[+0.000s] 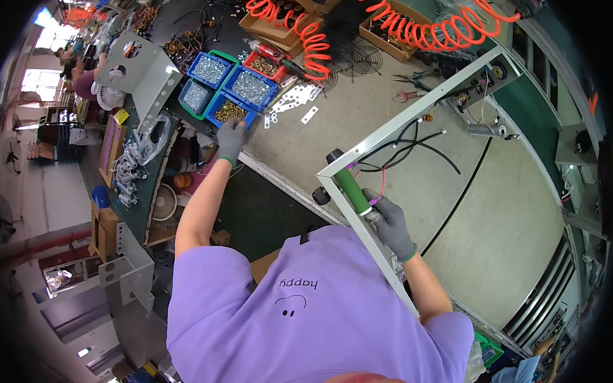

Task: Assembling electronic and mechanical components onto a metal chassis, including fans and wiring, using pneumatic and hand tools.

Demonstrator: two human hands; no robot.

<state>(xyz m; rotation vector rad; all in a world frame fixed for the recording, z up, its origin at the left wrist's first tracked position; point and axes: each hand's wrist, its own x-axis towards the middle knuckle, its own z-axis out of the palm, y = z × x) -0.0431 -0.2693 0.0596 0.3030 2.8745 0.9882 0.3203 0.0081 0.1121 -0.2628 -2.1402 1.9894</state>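
My left hand, in a grey glove, is at the near edge of a blue bin of small brass-coloured fasteners. Its fingers are bent together at the bin; what they pinch, if anything, is too small to make out. In a matching glove, my right hand closes round the lower end of a green cylinder with a pale end. A red wire with a purple sleeve runs by that hand. The cylinder lies along the inside corner of a light metal frame, where black knobs stick out.
Blue bins of silvery screws and a red bin stand at the far left. Nearby lie a red power screwdriver, flat metal plates and pliers. Orange coiled hoses hang above. Black cables lie inside the frame.
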